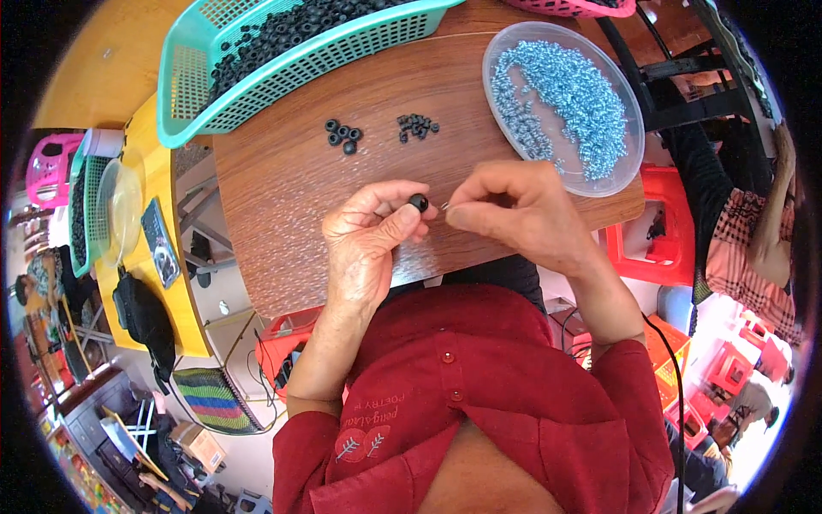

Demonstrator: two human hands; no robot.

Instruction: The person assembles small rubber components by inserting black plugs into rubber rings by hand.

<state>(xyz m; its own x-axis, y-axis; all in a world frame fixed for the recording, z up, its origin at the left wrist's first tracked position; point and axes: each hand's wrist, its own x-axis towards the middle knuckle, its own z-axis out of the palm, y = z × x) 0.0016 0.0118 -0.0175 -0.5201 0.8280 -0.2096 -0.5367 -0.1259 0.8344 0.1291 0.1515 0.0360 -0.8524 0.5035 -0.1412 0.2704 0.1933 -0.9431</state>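
My left hand (pixel 377 231) pinches a round black plastic piece (pixel 418 202) with a hole between thumb and fingers, above the near part of the brown table (pixel 274 231). Just to its right, my right hand (pixel 522 210) is closed in a pinch. A tiny shiny bit (pixel 444 206) shows at its fingertips, too small to name, a short gap from the black piece. Beyond my left hand lie several round black pieces (pixel 344 134) in a cluster. A group of smaller black pieces (pixel 417 128) lies to their right.
A turquoise basket (pixel 171 94) heaped with black pieces stands at the far left. On the right, a round clear tray (pixel 550 120) holds many tiny shiny blue pieces. Red stools (pixel 655 248) stand beyond the right edge; a yellow table (pixel 145 193) stands left. Another person sits at the right.
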